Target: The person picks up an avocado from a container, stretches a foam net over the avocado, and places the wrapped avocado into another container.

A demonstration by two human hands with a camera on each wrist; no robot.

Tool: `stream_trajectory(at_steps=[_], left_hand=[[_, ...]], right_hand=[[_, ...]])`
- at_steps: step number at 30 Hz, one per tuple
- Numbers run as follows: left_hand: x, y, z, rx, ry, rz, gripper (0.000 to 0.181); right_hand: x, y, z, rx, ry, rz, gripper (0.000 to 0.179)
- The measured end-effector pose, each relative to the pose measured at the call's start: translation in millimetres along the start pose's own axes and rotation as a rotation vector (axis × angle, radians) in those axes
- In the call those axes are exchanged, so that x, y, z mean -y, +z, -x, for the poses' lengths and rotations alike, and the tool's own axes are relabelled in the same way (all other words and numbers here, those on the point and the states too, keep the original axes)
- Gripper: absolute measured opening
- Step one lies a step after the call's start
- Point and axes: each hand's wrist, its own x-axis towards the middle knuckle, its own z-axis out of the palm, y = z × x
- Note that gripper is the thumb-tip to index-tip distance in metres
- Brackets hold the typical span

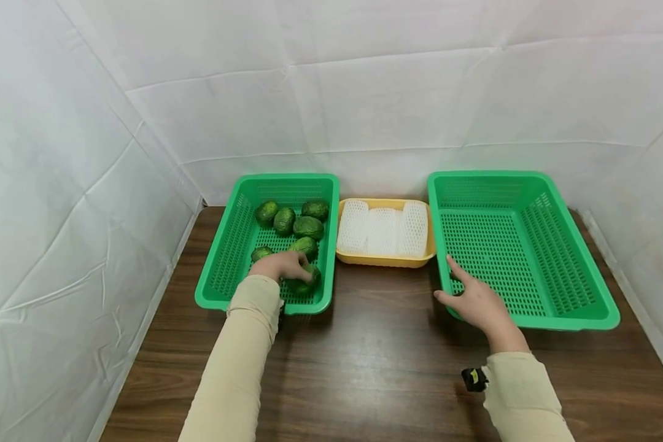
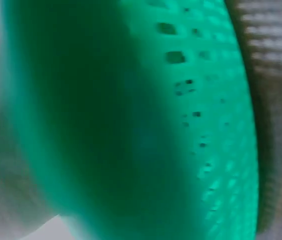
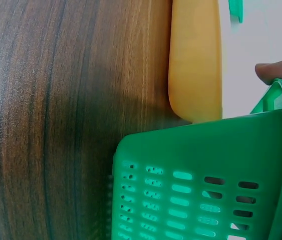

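Note:
Several dark green, bumpy avocados [image 1: 309,227] lie in the left green basket [image 1: 212,276]. Reaching over its near rim, my left hand [image 1: 280,265] grips an avocado [image 1: 308,283] in the near right corner. The hidden fingers' exact placement cannot be seen; the left wrist view holds mostly the blurred basket wall [image 2: 210,100]. My right hand [image 1: 482,302], thumb and index finger spread, is at the near left rim of the right green basket [image 1: 530,320]. It holds nothing. In the right wrist view a fingertip [image 3: 278,70] shows beside that basket's rim.
Between the baskets stands a yellow tray [image 1: 387,261] with white foam net sleeves [image 1: 383,232] in it. Both baskets stand on a dark wooden table [image 1: 364,362]. White sheeting [image 1: 376,110] walls the back and sides.

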Motion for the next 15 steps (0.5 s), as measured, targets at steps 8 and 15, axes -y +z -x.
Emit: stream_trajectory(at_steps=[8,15], left_hand=[[-3.8,-12.9,12.6,-0.097,0.05,0.037,0.053],[-8.8,-17.1,24.7,-0.232,0.096,0.098,0.06]], right_hand=[[2.2,-0.8,-0.3,0.005,0.001,0.004,0.091],[2.1,1.4,0.8,-0.013,-0.003,0.02,0.089]])
